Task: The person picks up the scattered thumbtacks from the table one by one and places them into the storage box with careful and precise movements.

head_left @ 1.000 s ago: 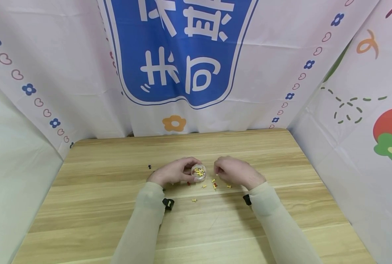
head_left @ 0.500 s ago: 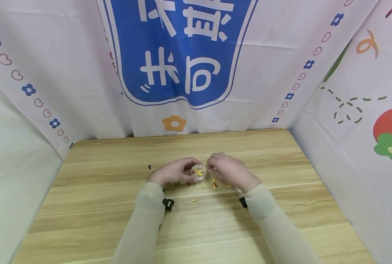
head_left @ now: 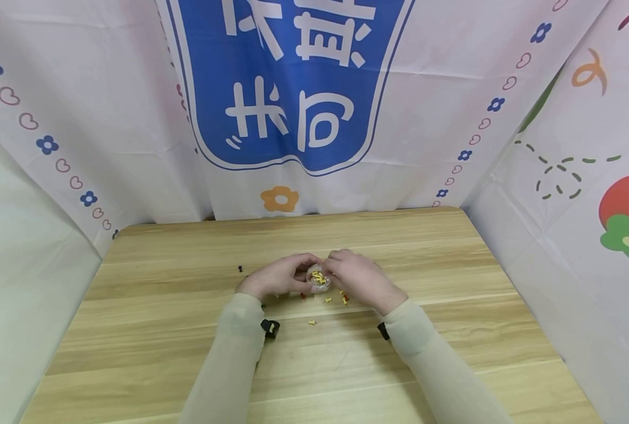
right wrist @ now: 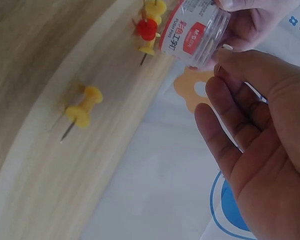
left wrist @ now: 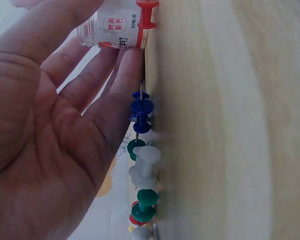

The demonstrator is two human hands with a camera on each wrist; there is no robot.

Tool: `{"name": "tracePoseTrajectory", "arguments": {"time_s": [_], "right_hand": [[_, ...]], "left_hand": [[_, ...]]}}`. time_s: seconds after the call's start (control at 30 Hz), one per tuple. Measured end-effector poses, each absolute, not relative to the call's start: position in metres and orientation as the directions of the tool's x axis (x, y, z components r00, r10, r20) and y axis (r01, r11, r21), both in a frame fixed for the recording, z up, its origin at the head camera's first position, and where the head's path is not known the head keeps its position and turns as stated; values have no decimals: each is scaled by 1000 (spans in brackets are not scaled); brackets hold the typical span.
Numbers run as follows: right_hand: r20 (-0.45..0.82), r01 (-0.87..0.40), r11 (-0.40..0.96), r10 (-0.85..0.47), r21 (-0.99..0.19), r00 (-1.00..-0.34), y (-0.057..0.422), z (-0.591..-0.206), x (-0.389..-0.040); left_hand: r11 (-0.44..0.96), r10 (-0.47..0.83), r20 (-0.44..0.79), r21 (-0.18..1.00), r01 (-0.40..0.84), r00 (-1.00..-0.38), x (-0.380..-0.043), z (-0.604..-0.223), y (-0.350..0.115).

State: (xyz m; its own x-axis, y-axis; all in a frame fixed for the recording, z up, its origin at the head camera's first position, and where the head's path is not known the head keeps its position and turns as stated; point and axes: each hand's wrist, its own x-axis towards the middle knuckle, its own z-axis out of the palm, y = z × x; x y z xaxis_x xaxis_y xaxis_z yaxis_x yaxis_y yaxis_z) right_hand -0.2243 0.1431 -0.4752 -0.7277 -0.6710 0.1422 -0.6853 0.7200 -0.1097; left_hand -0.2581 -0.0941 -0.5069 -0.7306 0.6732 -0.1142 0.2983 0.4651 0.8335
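My left hand (head_left: 274,277) grips a small clear plastic jar (right wrist: 196,34) around its side, thumb and fingers curled about it. The jar has a white and red push pin label, and yellow push pins (head_left: 318,276) show inside. At the jar's open mouth, my right hand (head_left: 359,281) pinches a small pale push pin (right wrist: 227,47) between thumb and forefinger; most of that pin is hidden by the fingertips. The right hand's other fingers are spread loosely. Beneath the left palm lie blue push pins (left wrist: 142,115), green ones (left wrist: 145,205) and white ones (left wrist: 147,162).
On the wooden table (head_left: 187,341), a yellow pin (head_left: 311,323) lies nearest the front, and another (head_left: 328,300) sits just below the jar. A red pin (right wrist: 147,30) touches yellow ones near the right hand. A dark pin (head_left: 240,268) lies off to the left.
My right hand has moved left from the table beside the jar to the jar's mouth, with the pin between its fingers. The left hand and jar have stayed put.
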Motion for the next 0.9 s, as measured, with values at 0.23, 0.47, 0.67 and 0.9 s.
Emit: {"name": "tracePoseTrajectory", "arguments": {"time_s": [0.23, 0.47, 0.67, 0.9], "right_hand": [[135, -697, 711, -684, -92, -717, 142, -480, -226], [138, -708, 702, -696, -73, -704, 142, -482, -227], [140, -711, 698, -698, -84, -702, 143, -480, -226], [94, -669, 726, -663, -158, -742, 152, -474, -229]], "left_hand": [[486, 661, -126, 822, 295, -739, -258, -506, -94], [487, 659, -133, 825, 285, -740, -257, -506, -94], [474, 664, -123, 832, 289, -737, -258, -507, -94], [467, 656, -134, 846, 259, -743, -257, -505, -93]]}}
